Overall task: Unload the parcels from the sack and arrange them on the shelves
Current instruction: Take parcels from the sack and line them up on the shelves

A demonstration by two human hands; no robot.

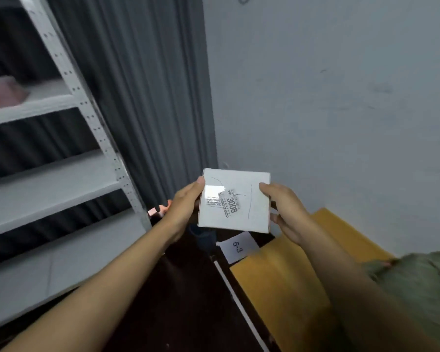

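Note:
A small white box parcel [249, 199] with a printed label reading 3008 is held in mid-air in front of me. My left hand [182, 208] grips its left edge, thumb on top. My right hand [285, 212] grips its right edge, fingers curled underneath. White metal shelves [61, 184] stand at the left with several bare boards. The green sack [417, 280] lies at the lower right, partly out of frame.
A pink parcel [3, 94] lies blurred on an upper shelf at the far left. A yellow-brown cardboard surface [290, 283] with a white tag marked 6-3 [239, 246] sits below the box. A grey curtain [142, 85] hangs behind the shelves, a pale wall to the right.

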